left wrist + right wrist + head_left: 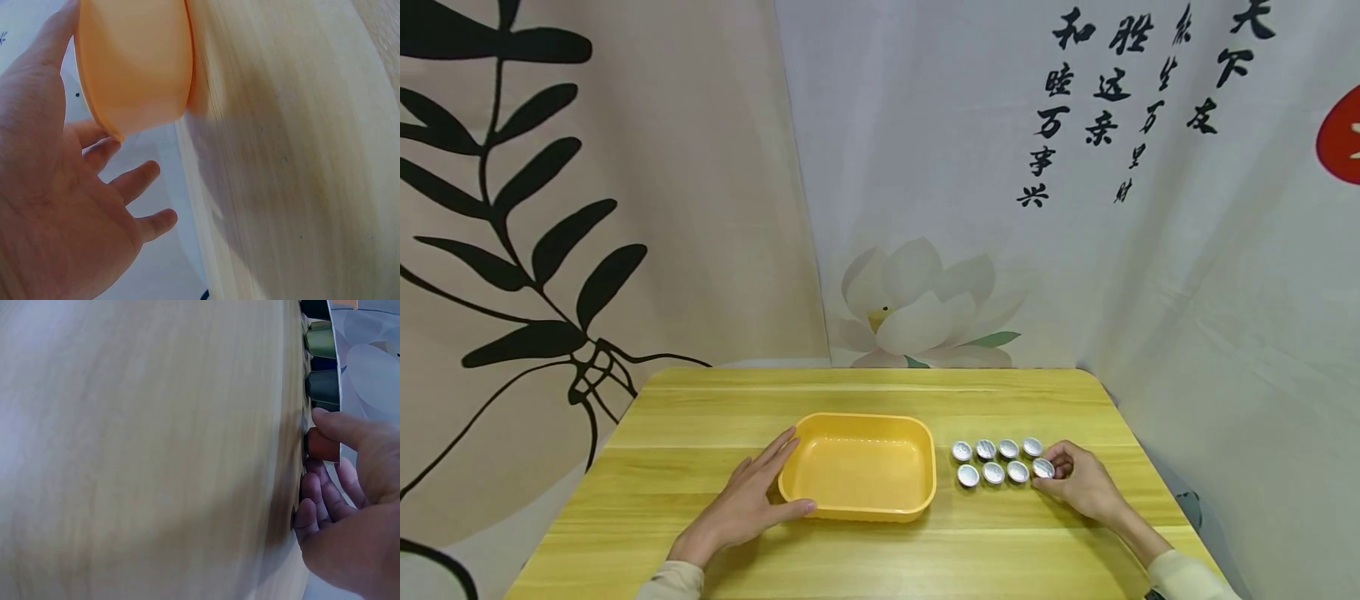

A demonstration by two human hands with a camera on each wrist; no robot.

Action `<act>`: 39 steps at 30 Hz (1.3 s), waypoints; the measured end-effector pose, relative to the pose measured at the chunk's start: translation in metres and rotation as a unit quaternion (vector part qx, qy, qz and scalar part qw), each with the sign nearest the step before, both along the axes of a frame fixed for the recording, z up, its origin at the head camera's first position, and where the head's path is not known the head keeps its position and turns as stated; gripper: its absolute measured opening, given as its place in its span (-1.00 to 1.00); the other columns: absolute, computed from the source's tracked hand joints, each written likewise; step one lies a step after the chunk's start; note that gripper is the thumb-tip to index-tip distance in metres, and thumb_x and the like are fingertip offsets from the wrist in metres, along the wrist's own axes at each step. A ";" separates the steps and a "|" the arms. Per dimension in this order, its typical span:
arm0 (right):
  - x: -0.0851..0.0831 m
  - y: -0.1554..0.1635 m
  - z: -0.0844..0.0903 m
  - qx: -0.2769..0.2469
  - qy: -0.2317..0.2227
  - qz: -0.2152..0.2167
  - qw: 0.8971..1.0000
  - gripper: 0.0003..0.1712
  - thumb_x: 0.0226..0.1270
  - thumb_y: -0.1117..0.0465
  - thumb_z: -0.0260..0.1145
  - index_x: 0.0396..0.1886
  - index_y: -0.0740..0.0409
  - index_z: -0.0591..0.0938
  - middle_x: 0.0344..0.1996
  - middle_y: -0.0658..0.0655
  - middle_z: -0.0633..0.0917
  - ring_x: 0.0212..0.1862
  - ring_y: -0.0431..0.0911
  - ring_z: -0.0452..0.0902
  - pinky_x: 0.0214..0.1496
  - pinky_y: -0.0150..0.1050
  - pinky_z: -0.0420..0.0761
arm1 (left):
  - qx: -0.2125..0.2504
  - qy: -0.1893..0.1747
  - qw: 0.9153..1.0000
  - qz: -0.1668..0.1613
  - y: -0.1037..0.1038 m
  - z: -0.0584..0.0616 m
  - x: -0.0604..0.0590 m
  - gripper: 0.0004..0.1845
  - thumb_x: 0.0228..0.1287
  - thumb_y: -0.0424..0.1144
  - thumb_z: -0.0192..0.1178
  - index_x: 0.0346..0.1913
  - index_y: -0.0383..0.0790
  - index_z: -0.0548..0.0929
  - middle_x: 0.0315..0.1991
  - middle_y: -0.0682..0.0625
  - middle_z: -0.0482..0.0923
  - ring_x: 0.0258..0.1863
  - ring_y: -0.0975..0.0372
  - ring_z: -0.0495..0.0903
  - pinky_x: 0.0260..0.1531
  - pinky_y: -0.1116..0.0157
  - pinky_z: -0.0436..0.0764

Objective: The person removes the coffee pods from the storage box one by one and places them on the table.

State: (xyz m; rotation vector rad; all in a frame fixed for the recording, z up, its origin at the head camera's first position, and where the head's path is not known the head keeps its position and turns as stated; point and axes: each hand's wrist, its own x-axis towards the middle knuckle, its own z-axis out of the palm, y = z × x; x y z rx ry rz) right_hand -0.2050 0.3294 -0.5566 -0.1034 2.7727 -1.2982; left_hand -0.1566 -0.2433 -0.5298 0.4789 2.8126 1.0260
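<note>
My left hand (741, 500) lies against the left side of a yellow plastic tray (921, 508), its fingers stretched along the outer wall and the thumb at the front rim. In the left wrist view, the tray's orange-looking wall (140, 56) rises beside the spread fingers. Right of the tray stand several coffee capsules in two rows, silver lids up. At the right end of the near row, my right hand (1086, 483) pinches a coffee capsule (1042, 468) between thumb and fingers. Its body shows orange-red (322, 445) in the right wrist view.
Green (320, 344) and dark green capsules (323, 385) stand close beside the pinched one. The wooden table (1000, 558) ends at a back edge before hanging cloths (925, 167) printed with leaves, a lotus and writing.
</note>
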 end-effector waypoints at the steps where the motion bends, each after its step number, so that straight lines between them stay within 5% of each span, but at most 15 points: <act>1: 0.000 0.000 0.000 0.000 -0.001 0.000 1.000 -0.51 0.26 0.25 0.77 0.02 0.27 0.67 -0.23 0.13 0.74 -0.25 -0.22 0.56 -0.25 -0.39 0.60 | 0.000 0.000 1.000 0.000 0.000 0.000 0.000 0.24 0.43 0.42 0.43 0.87 -0.16 0.06 0.92 -0.02 -0.14 0.83 -0.27 0.15 0.68 -0.65 -0.17; 19: -0.002 0.000 0.004 -0.004 -0.002 0.009 1.000 -0.36 0.29 0.16 0.76 0.21 0.33 0.64 -0.10 0.17 0.78 -0.17 -0.22 0.60 -0.18 -0.39 0.64 | -0.001 0.008 1.000 0.003 -0.002 0.002 -0.001 0.24 0.43 0.42 0.43 0.87 -0.18 0.08 0.92 0.00 -0.13 0.81 -0.29 0.18 0.67 -0.65 -0.15; 25: 0.002 0.004 0.009 0.017 -0.003 0.003 1.000 -0.28 0.49 -0.05 0.62 0.41 0.26 0.60 0.10 0.19 0.78 -0.02 -0.16 0.68 -0.05 -0.37 0.70 | -0.003 0.004 1.000 0.002 -0.002 0.004 -0.001 0.23 0.43 0.42 0.43 0.86 -0.20 0.11 0.92 0.01 -0.13 0.82 -0.29 0.16 0.68 -0.64 -0.17; 30: 0.004 0.010 0.012 0.050 0.042 0.005 0.998 -0.26 0.61 -0.14 0.50 0.52 0.21 0.56 0.22 0.23 0.76 0.16 0.00 0.72 0.08 -0.30 0.74 | -0.016 0.014 1.000 0.002 -0.003 0.006 -0.001 0.22 0.41 0.43 0.44 0.84 -0.23 0.17 0.91 -0.02 -0.08 0.80 -0.29 0.20 0.66 -0.66 -0.14; 39: 0.006 0.021 0.017 0.111 0.126 0.027 0.985 -0.24 0.65 -0.14 0.46 0.59 0.19 0.52 0.45 0.37 0.69 0.45 0.37 0.62 0.39 0.45 0.65 | -0.045 0.045 0.998 0.010 0.001 0.004 -0.005 0.31 0.28 0.50 0.49 0.83 -0.22 0.21 0.87 -0.17 0.11 0.77 -0.28 0.27 0.69 -0.61 0.02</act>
